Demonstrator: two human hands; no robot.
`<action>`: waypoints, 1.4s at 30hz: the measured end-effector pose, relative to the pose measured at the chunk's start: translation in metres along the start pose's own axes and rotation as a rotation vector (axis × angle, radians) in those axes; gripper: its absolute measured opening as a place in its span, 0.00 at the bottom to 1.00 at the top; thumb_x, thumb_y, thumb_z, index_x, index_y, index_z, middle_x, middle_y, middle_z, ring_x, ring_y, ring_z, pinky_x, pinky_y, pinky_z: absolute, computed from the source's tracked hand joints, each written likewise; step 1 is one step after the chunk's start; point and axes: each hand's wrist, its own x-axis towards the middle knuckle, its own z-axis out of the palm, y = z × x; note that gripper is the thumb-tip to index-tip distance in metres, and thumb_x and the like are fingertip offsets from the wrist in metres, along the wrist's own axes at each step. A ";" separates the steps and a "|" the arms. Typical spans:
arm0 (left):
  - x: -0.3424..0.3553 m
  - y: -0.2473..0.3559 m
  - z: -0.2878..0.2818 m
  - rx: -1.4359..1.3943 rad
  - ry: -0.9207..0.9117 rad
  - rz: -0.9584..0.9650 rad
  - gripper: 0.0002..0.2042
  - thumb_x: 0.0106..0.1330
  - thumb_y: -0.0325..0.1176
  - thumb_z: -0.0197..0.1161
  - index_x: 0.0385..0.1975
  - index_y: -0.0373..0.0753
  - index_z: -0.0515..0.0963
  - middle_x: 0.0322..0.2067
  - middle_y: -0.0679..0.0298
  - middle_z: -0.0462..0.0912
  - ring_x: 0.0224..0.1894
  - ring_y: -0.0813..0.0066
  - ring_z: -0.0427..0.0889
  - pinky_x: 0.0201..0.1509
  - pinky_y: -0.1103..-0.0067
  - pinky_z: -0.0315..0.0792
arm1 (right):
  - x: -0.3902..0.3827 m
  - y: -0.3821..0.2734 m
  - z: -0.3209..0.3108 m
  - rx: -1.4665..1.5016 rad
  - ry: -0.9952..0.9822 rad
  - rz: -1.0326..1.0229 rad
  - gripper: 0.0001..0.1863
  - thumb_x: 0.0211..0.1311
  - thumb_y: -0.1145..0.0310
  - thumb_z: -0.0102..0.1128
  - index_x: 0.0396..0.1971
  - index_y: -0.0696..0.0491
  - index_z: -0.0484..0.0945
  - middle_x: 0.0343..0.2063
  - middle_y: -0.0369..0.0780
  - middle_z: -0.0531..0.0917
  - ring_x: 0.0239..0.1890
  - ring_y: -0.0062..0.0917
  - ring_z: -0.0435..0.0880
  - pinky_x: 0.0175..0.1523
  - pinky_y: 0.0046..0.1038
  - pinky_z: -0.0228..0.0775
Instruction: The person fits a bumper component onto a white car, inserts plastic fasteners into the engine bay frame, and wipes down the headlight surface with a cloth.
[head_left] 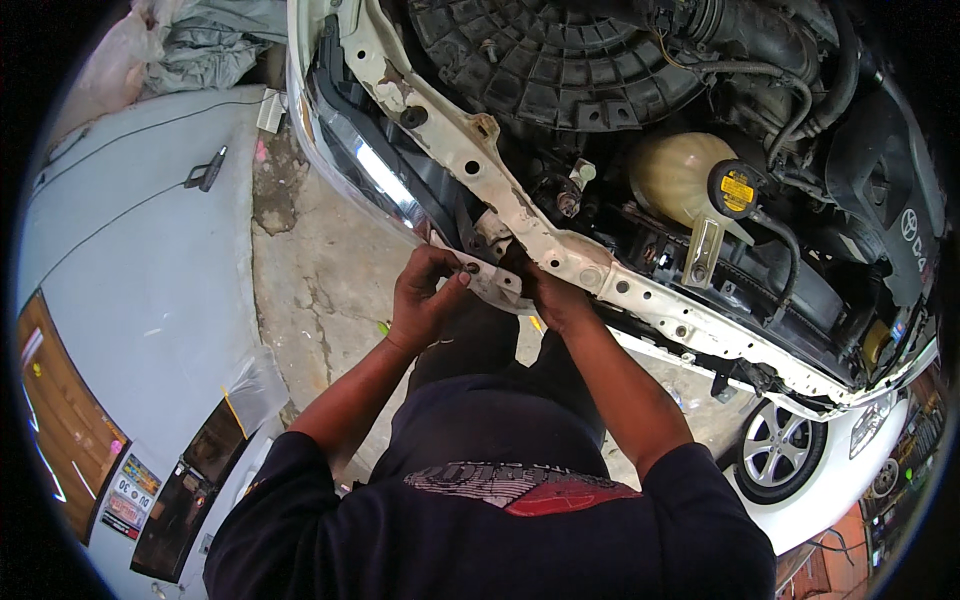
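My left hand (pixel 428 290) is closed, thumb and forefinger pinched together at the left end of a small white metal bracket (pixel 500 280). A dark round spot, perhaps a bolt or a hole, shows beside the fingertips; what they hold is too small to make out. My right hand (pixel 558 300) reaches under the white front crossmember (pixel 570 250) of a car's engine bay, just right of the bracket. Its fingers are hidden behind the metal. Up and left of my hands lies the headlight (pixel 385 185), with a bright chrome strip, along the car's front corner.
Behind the crossmember sit a yellowed coolant tank (pixel 675 175) with a black cap, a ribbed black round cover (pixel 560 60) and several hoses. A grey-white vehicle (pixel 150 240) stands at the left. Cracked concrete floor (pixel 310 270) lies between; a white car (pixel 810 520) is at lower right.
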 end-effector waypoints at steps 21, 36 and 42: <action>-0.001 -0.013 -0.031 -0.282 -0.159 -0.007 0.10 0.69 0.31 0.68 0.43 0.39 0.74 0.39 0.70 0.75 0.44 0.81 0.74 0.53 0.80 0.69 | -0.078 -0.088 0.147 -1.892 -0.171 -0.811 0.09 0.63 0.64 0.64 0.41 0.49 0.80 0.30 0.41 0.82 0.33 0.38 0.86 0.37 0.40 0.78; -0.006 -0.016 -0.016 0.042 0.064 0.207 0.10 0.63 0.30 0.69 0.40 0.38 0.76 0.36 0.60 0.75 0.36 0.67 0.75 0.43 0.72 0.72 | -0.018 -0.254 0.250 -1.710 0.262 -0.881 0.09 0.60 0.62 0.64 0.36 0.51 0.85 0.31 0.49 0.87 0.37 0.48 0.87 0.45 0.45 0.78; -0.009 -0.008 -0.013 0.059 0.108 0.234 0.10 0.63 0.29 0.68 0.39 0.36 0.75 0.36 0.58 0.75 0.37 0.65 0.74 0.44 0.71 0.72 | 0.042 -0.294 0.278 -1.922 0.164 -0.856 0.13 0.58 0.61 0.64 0.38 0.51 0.86 0.38 0.51 0.87 0.45 0.48 0.86 0.52 0.45 0.76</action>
